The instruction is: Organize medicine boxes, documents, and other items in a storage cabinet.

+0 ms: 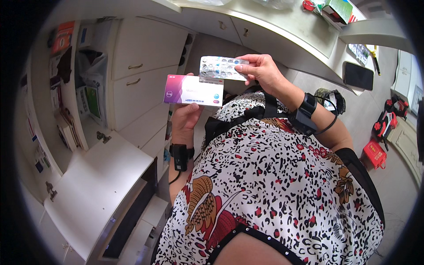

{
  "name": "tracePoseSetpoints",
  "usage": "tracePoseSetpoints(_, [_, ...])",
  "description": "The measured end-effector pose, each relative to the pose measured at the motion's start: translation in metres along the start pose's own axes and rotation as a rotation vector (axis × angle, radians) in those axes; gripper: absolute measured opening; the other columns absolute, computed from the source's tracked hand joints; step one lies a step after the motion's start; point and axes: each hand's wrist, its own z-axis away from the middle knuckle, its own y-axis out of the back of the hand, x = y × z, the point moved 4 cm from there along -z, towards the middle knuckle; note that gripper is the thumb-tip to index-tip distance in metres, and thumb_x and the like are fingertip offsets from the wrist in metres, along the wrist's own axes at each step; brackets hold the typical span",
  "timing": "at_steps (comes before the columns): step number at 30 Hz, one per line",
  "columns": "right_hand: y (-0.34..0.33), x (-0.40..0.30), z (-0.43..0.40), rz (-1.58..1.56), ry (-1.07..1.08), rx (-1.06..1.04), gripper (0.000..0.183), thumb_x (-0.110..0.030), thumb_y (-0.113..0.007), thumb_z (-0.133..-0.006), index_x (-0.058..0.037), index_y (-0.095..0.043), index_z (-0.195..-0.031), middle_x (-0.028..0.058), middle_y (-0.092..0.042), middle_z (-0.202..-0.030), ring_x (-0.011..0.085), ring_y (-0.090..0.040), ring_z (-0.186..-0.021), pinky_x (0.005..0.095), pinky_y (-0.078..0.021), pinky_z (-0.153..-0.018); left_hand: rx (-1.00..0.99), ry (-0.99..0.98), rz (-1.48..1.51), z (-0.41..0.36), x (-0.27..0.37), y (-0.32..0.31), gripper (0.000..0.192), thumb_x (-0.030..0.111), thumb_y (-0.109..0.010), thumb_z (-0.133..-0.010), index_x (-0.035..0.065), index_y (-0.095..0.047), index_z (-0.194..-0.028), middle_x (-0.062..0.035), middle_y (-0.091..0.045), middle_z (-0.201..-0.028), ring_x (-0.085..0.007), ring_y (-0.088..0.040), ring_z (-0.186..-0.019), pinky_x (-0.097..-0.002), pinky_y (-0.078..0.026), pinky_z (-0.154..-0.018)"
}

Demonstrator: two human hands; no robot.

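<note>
My left hand (188, 116) holds a purple-and-white medicine box (193, 90) from below, its printed face turned up towards me. Between the thumb and fingers of my right hand (258, 68) is a foil blister pack (220, 68), pinched at its right end. The pack's lower left edge overlaps the box's upper right corner; whether the two touch, I cannot tell. Most of the left fingers are hidden behind the box.
On the left a cabinet door (102, 175) hangs folded down before shelves of books (68, 132) and bags. A white desk (285, 33) ahead carries a smartphone (358, 76), more blister packs (359, 53) and a green box (338, 11). A red bag (374, 154) stands on the floor at right.
</note>
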Motion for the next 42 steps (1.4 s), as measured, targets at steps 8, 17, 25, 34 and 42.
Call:
tracePoseSetpoints(8, [0.005, -0.015, -0.009, -0.019, 0.171, 0.068, 0.014, -0.013, -0.069, -0.083, -0.0039, -0.065, -0.093, -0.0001, -0.064, -0.079, 0.0047, -0.056, -0.066, 0.0197, -0.0430, -0.054, -0.024, -0.151, -0.464, -0.007, 0.021, -0.004, 0.074, 0.006, -0.077, -0.071, 0.0031, -0.040, -0.134, -0.0148, -0.052, -0.129, -0.0277, -0.047, -0.126, -0.0429, -0.039, -0.106])
tracePoseSetpoints(17, [-0.018, -0.039, -0.020, 0.620, 0.513, 0.042, 0.016, -0.007, -0.057, -0.081, -0.0011, -0.071, -0.086, 0.0134, -0.069, -0.085, 0.0198, -0.066, -0.075, 0.0325, -0.0512, -0.069, 0.117, -0.606, -1.441, 0.007, 0.046, -0.041, 0.082, 0.024, -0.088, -0.058, 0.0013, -0.049, -0.127, -0.0093, -0.054, -0.115, -0.0220, -0.055, -0.105, -0.0341, -0.045, -0.090])
tracePoseSetpoints(25, [-0.068, -0.033, -0.018, 0.597, 0.258, -0.185, 0.030, -0.027, -0.071, -0.082, 0.0016, -0.071, -0.092, 0.0099, -0.070, -0.075, 0.0122, -0.064, -0.067, 0.0284, -0.0514, -0.064, 0.234, -0.719, -1.670, 0.020, 0.058, -0.046, 0.074, 0.015, -0.084, -0.053, 0.0059, -0.056, -0.120, -0.0085, -0.055, -0.108, -0.0251, -0.055, -0.098, -0.0365, -0.046, -0.085])
tracePoseSetpoints(34, [-0.082, -0.032, -0.014, 0.504, 0.071, -0.309, 0.031, -0.027, -0.071, -0.085, 0.0037, -0.071, -0.090, 0.0067, -0.067, -0.073, 0.0112, -0.061, -0.067, 0.0263, -0.0487, -0.062, 0.179, -0.687, -1.399, 0.022, 0.048, -0.029, 0.078, 0.018, -0.086, -0.055, 0.0059, -0.056, -0.125, -0.0069, -0.056, -0.115, -0.0206, -0.055, -0.104, -0.0317, -0.045, -0.089])
tracePoseSetpoints(42, [-0.078, -0.069, -0.016, 0.901, 0.743, -0.029, 0.017, -0.019, -0.072, -0.079, -0.0039, -0.073, -0.087, 0.0122, -0.063, -0.083, 0.0275, -0.063, -0.070, 0.0356, -0.0492, -0.064, -0.184, -0.060, -0.793, 0.024, 0.034, -0.007, 0.073, 0.049, -0.065, -0.082, -0.0063, -0.051, -0.127, -0.0127, -0.065, -0.106, -0.0163, -0.062, -0.093, -0.0283, -0.046, -0.088])
